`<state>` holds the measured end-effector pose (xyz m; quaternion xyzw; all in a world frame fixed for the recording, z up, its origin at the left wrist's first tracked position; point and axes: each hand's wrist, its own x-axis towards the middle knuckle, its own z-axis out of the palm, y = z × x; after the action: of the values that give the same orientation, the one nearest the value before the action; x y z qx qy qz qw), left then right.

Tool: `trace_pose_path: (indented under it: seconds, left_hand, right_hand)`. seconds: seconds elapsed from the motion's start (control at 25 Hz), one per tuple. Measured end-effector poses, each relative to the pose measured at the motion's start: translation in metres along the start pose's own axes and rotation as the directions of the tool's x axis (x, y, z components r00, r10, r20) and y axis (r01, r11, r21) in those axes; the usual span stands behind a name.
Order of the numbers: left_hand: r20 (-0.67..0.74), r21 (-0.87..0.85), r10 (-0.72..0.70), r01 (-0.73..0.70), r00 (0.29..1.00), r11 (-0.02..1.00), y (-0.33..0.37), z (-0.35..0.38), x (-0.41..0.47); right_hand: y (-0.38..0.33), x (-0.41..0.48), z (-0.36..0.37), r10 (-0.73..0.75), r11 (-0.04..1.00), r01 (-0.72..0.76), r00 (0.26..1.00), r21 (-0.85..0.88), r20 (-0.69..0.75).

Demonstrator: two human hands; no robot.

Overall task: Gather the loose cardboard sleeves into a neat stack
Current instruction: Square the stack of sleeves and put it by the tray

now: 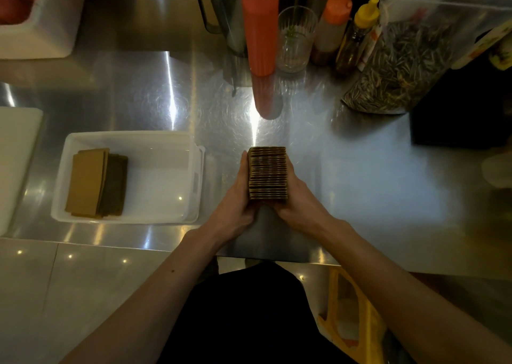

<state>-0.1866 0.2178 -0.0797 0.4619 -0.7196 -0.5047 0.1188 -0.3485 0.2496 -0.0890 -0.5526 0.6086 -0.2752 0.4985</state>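
Note:
A tight stack of brown cardboard sleeves (267, 173) stands on edge near the front middle of the steel counter (360, 183), its ribbed edges facing up. My left hand (235, 211) presses its left side and my right hand (297, 203) presses its right side, so the stack is squeezed between both palms. A second pile of flat sleeves (94, 183) lies in the left half of a white plastic tub (163, 144) to the left of my hands.
At the back stand a tall orange squeeze bottle (260, 25), a ribbed glass (295, 39), smaller sauce bottles (333, 22) and a clear bag of seeds (410, 58). A white box (41, 25) sits back left. A yellow stool (352, 316) is below the counter edge.

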Motion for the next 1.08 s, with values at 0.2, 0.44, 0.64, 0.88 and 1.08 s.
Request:
trace_pose_path:
  seconds: [0.2, 0.44, 0.64, 0.88, 1.08]
  left_hand:
    - [0.012, -0.008, 0.007, -0.007, 1.000, 1.000, -0.001, -0.001, 0.000]
    - [0.040, -0.001, 0.027, -0.027, 0.999, 1.000, -0.006, -0.002, 0.001]
    - [0.018, -0.012, 0.048, -0.048, 0.999, 0.999, -0.006, -0.009, 0.005]
    - [0.076, -0.108, 0.000, 0.008, 0.997, 0.994, 0.016, -0.040, 0.007]
    - [0.062, -0.113, -0.089, 0.096, 0.994, 0.989, 0.033, -0.066, 0.000]
  right_hand:
    - [-0.001, -0.002, 0.000, -0.013, 1.000, 0.013, 1.000, 0.004, 0.002]
    - [0.002, -0.003, 0.002, -0.003, 1.000, 0.003, 1.000, -0.001, 0.018]
    - [-0.001, 0.000, 0.001, -0.011, 0.999, 0.012, 1.000, -0.034, 0.016]
    - [-0.018, -0.002, -0.025, 0.011, 0.997, -0.014, 0.999, 0.073, 0.047]
    - [-0.037, -0.007, -0.049, 0.059, 0.991, -0.066, 0.996, 0.114, 0.061]
